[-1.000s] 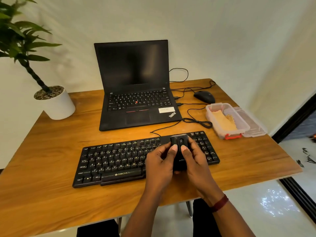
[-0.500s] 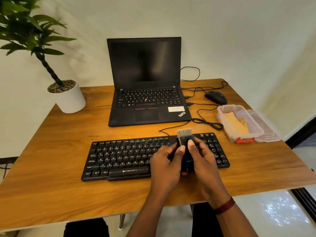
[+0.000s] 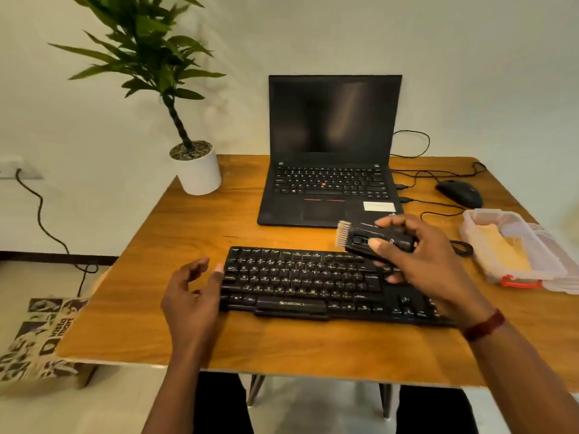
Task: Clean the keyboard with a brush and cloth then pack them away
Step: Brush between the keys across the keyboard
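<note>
Head-worn camera looks forward and down; desk close below.

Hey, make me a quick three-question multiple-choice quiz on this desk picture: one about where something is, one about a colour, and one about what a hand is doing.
1. Where does the potted plant stand?
A) at the table's far left corner
B) on the floor
C) on a shelf

2. What colour is the latch on the plastic box?
A) blue
B) red
C) green

3. What is the right hand doing?
A) lying flat
B) holding the brush
C) hanging empty

Answers:
1 A, the white pot sits by that corner.
2 B, the clip at the box's near end is red.
3 B, its fingers curl round the brush's black body.
</note>
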